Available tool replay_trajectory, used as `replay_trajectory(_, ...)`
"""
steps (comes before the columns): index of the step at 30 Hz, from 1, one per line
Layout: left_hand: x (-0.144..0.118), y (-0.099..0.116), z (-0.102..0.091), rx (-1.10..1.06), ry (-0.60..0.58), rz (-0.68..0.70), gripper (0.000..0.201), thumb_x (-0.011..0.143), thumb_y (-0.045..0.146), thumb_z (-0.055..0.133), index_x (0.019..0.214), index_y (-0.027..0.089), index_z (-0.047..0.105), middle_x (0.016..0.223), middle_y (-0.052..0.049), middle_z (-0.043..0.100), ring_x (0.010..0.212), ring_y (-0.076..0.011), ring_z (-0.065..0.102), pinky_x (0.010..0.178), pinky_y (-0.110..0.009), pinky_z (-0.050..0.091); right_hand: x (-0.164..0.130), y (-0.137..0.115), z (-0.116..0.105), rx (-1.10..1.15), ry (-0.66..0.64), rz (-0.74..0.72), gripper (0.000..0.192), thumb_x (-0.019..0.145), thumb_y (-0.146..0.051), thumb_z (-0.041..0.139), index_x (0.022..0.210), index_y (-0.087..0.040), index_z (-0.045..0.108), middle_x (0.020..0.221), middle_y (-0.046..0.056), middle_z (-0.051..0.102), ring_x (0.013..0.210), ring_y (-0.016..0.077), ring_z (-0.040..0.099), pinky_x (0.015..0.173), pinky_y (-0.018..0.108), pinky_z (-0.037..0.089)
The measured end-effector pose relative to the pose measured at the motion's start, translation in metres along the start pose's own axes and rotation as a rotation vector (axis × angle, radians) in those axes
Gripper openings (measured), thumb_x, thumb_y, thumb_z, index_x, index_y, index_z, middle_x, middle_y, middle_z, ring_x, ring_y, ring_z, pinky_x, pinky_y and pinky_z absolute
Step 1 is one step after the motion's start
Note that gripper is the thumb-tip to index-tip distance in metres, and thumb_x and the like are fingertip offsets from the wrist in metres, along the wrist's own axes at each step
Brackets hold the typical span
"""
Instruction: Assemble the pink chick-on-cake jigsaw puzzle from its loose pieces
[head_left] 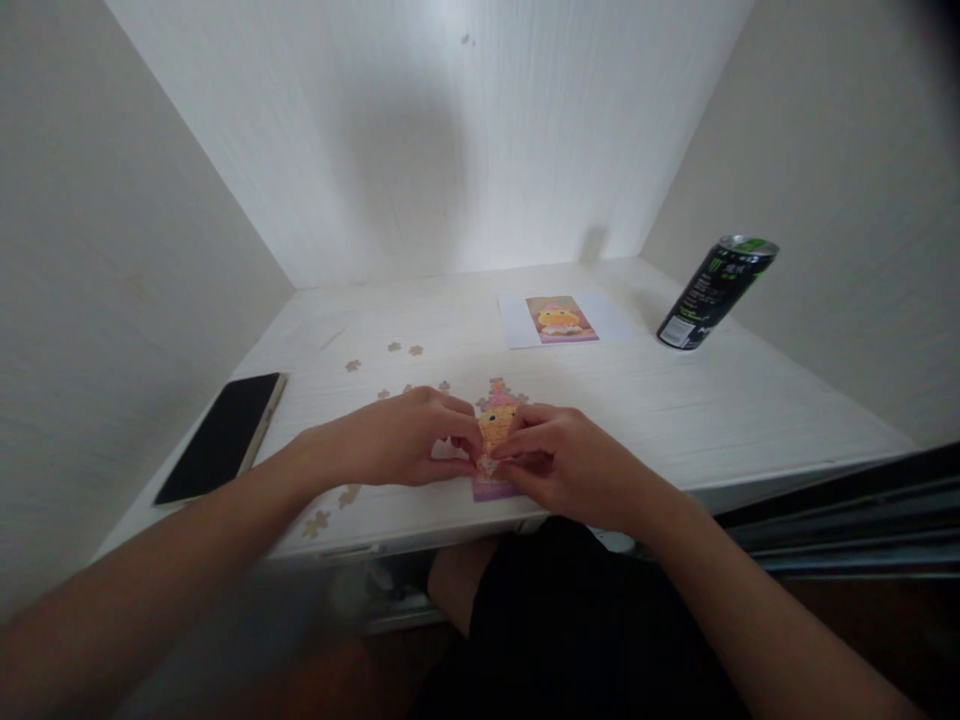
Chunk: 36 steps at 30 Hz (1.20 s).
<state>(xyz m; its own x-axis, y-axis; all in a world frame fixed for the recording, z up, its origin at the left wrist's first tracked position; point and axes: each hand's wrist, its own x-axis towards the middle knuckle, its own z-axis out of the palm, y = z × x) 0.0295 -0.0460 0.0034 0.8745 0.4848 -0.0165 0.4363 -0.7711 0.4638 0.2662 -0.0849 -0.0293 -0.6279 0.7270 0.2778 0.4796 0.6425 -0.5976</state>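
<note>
- A small jigsaw puzzle (496, 430) is lying flat near the front edge of the white table (675, 400), so it can be reached by both hands.
- The left hand (397, 440) is rested on the table, with its fingers bent and its fingertips pressed on the puzzle's left side.
- The right hand (559, 455) is set on the puzzle's right side, fingers bent close; whether a piece is pinched cannot be told.
- Loose pieces (394, 347) are spread to the left, close at hand.
- A picture card (559, 319) is laid farther back, where it can be looked at.
- A phone (223, 435) and a can (714, 292) are kept well apart, out at the sides.
</note>
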Motion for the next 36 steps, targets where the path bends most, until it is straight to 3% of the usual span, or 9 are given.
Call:
replay_trajectory(7, -0.001, -0.001, -0.005, 0.085, -0.087, 0.055, 0.017, 0.094, 0.026, 0.059, 0.095, 0.028, 0.076, 0.093, 0.000, 0.068, 0.082, -0.0109, 0.061, 0.080, -0.026, 0.044, -0.003, -0.003, 0.002, -0.077, -0.038, -0.025, 0.018, 0.087, -0.017, 0.067, 0.090, -0.027, 0.081, 0.092, 0.004, 0.067, 0.080, 0.0162, 0.064, 0.076, 0.028, 0.050)
replay_trajectory(12, -0.003, 0.000, -0.004, 0.148, -0.073, 0.069, 0.014, 0.092, 0.023, 0.062, 0.087, 0.025, 0.075, 0.092, 0.000, 0.068, 0.079, -0.0101, 0.060, 0.079, -0.027, 0.043, -0.003, -0.003, 0.004, -0.078, -0.043, -0.009, 0.017, 0.088, -0.018, 0.067, 0.091, -0.029, 0.081, 0.092, 0.004, 0.066, 0.081, 0.0167, 0.064, 0.077, 0.028, 0.051)
replay_trajectory(17, -0.004, -0.001, -0.004, 0.158, -0.087, 0.070, 0.013, 0.090, 0.022, 0.064, 0.091, 0.027, 0.075, 0.092, 0.000, 0.068, 0.080, -0.0118, 0.060, 0.079, -0.028, 0.044, -0.002, 0.000, 0.004, -0.046, -0.033, 0.013, 0.014, 0.087, -0.016, 0.067, 0.088, -0.025, 0.078, 0.094, 0.004, 0.068, 0.081, 0.0162, 0.063, 0.075, 0.028, 0.050)
replay_trajectory(22, -0.004, -0.002, -0.005, 0.141, -0.033, 0.032, 0.015, 0.087, 0.014, 0.061, 0.089, 0.024, 0.072, 0.087, 0.000, 0.065, 0.079, -0.0112, 0.058, 0.075, -0.026, 0.044, 0.000, 0.007, 0.001, -0.126, 0.123, 0.074, 0.015, 0.088, -0.013, 0.062, 0.078, -0.019, 0.071, 0.080, 0.003, 0.064, 0.068, 0.0143, 0.058, 0.063, 0.027, 0.045)
replay_trajectory(25, -0.003, -0.006, -0.006, 0.172, 0.004, 0.011, 0.013, 0.086, 0.015, 0.059, 0.084, 0.022, 0.070, 0.081, -0.001, 0.062, 0.076, -0.0117, 0.057, 0.072, -0.026, 0.043, 0.000, 0.011, -0.002, -0.171, 0.208, 0.082, 0.013, 0.086, -0.012, 0.063, 0.088, -0.020, 0.073, 0.084, 0.003, 0.065, 0.069, 0.0145, 0.059, 0.065, 0.028, 0.047)
replay_trajectory(30, -0.004, -0.018, -0.010, 0.302, 0.104, -0.065, 0.013, 0.088, 0.017, 0.055, 0.082, 0.020, 0.067, 0.080, -0.001, 0.059, 0.075, -0.0123, 0.055, 0.071, -0.028, 0.040, -0.001, 0.014, -0.005, -0.244, 0.428, 0.076, 0.024, 0.082, -0.007, 0.060, 0.098, -0.021, 0.073, 0.088, 0.004, 0.065, 0.074, 0.0162, 0.062, 0.067, 0.029, 0.051)
replay_trajectory(36, -0.013, -0.034, -0.024, 0.314, 0.089, -0.189, 0.019, 0.089, 0.019, 0.053, 0.102, 0.022, 0.067, 0.099, -0.003, 0.065, 0.088, -0.0144, 0.060, 0.082, -0.027, 0.043, -0.001, 0.012, -0.010, -0.296, 0.631, 0.070, 0.030, 0.086, -0.006, 0.054, 0.104, -0.023, 0.071, 0.091, 0.007, 0.065, 0.077, 0.0185, 0.062, 0.068, 0.032, 0.054)
